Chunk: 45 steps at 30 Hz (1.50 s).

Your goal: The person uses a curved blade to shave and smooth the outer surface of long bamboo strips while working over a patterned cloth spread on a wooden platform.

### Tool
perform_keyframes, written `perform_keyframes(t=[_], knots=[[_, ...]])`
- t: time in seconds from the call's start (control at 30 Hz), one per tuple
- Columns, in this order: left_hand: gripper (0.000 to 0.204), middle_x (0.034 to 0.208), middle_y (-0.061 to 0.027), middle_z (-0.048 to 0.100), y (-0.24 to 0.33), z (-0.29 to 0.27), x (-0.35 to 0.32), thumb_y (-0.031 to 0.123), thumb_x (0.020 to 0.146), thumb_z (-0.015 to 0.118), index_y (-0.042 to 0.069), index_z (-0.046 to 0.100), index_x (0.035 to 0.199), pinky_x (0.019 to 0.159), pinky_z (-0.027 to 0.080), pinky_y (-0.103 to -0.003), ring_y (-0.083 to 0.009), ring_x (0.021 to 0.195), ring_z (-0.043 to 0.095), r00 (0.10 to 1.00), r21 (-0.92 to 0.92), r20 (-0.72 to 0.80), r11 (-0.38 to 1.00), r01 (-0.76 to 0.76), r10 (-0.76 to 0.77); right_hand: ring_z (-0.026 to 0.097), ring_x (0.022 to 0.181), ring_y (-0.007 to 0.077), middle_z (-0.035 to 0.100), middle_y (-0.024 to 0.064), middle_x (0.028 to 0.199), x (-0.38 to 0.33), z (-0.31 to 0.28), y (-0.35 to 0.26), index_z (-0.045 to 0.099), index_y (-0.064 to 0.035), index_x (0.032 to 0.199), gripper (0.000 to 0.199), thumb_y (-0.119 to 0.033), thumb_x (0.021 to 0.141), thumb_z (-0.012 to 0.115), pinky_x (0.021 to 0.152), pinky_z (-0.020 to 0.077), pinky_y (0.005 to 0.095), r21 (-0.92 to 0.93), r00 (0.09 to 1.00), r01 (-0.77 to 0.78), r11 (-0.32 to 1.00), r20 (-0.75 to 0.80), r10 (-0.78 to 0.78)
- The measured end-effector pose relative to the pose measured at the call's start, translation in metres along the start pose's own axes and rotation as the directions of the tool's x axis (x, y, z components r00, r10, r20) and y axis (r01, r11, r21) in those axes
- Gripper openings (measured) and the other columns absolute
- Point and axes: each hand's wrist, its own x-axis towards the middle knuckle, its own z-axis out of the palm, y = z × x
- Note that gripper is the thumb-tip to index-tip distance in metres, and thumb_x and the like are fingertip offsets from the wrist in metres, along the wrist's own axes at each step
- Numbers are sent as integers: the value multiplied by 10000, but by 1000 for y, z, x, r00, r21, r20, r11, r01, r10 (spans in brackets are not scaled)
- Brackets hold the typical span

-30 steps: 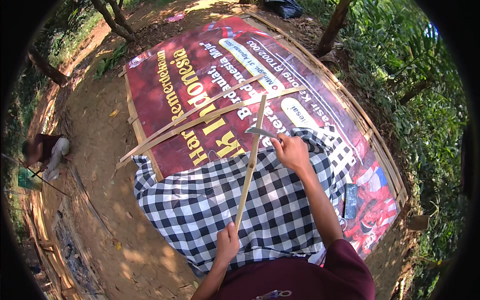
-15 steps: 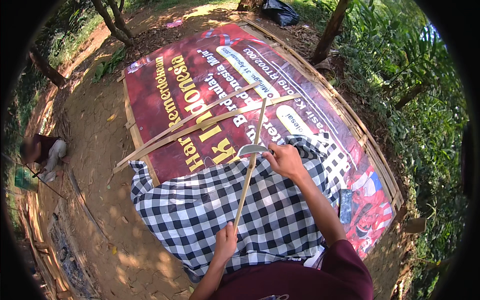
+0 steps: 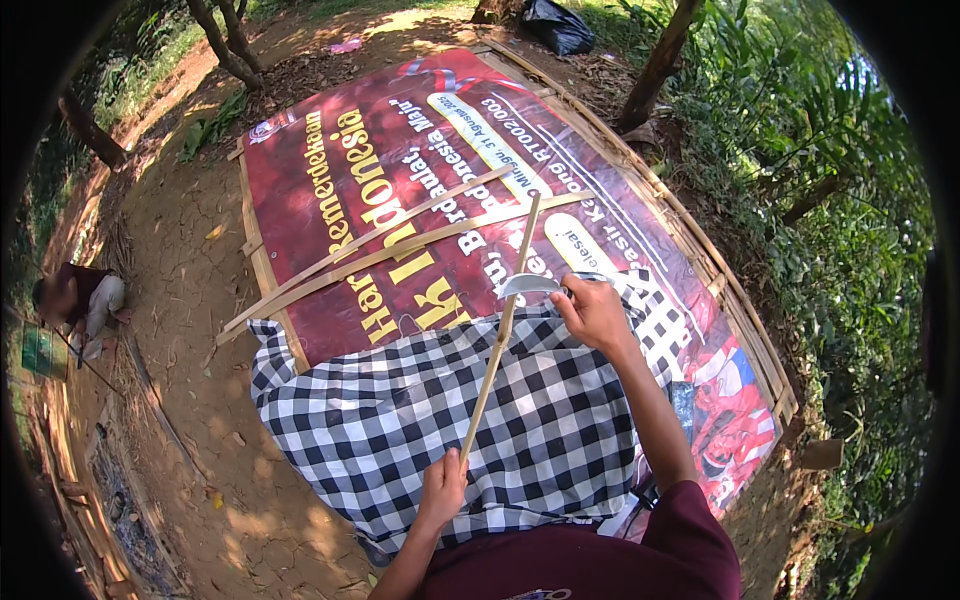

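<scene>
A thin bamboo strip [image 3: 485, 392] slants away from me over the black-and-white checked cloth on my lap [image 3: 400, 425]. My left hand [image 3: 443, 490] is closed around its near end. My right hand [image 3: 594, 313] grips a knife with a curved pale blade [image 3: 532, 284]; the handle is mostly hidden by the fingers. The blade lies across the upper part of the strip and appears to touch it. Beyond the cloth, two long bamboo strips [image 3: 395, 246] rest on a dark red printed banner [image 3: 290, 215].
Bamboo poles [image 3: 680, 215] edge the banner on the right. A grey flat block [image 3: 682, 405] sits beside my right forearm. Another person [image 3: 85, 300] crouches far left near a green container [image 3: 45, 352]. Tree trunks [image 3: 660, 65] and a black bag [image 3: 558, 28] stand at the back.
My right hand and the knife have shifted slightly away from me and to the right, the blade nearer the strip's far tip. The left hand keeps its hold. The whole view has shifted a little.
</scene>
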Motion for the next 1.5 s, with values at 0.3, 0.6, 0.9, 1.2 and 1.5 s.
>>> perform_keyframes(t=[0.3,0.6,0.9,1.2,1.5], knots=[[469,525,48,315,1,6,-8,385,1039,277,85,423,709,380,221,-227,-52,397,278,997,-48,77,999,0,4,595,518,332,567,129,521,20,-3,-7,578,-34,736,356,-340,918,569,481,444,411,-182,946,-224,957,-275,170],[454,523,50,282,0,0,-5,371,1040,279,86,400,708,369,210,-230,-49,392,255,992,-83,127,996,29,-18,588,518,331,558,106,510,21,-1,3,602,-49,747,404,-399,936,531,488,436,416,-60,988,-148,987,-56,145],[454,518,47,304,-1,1,-2,367,1040,258,84,414,720,376,230,-232,-48,401,288,986,-42,159,998,49,-42,572,517,338,551,146,546,27,-7,15,563,-15,747,396,-357,943,524,498,413,417,-76,996,-12,997,-89,5],[448,543,11,388,-5,4,-6,296,1035,301,45,459,699,466,302,-270,-84,475,357,968,7,242,998,66,-65,360,434,80,417,5,518,18,1,72,534,-32,746,441,-373,1010,436,419,296,269,618,827,-272,737,-242,508],[476,521,2,428,3,9,3,290,1031,305,18,487,687,450,310,-281,-95,465,411,994,279,100,958,-59,33,358,480,6,428,-80,539,-1,-27,31,640,-9,907,268,-259,855,725,441,275,217,733,809,-205,648,-246,534]])
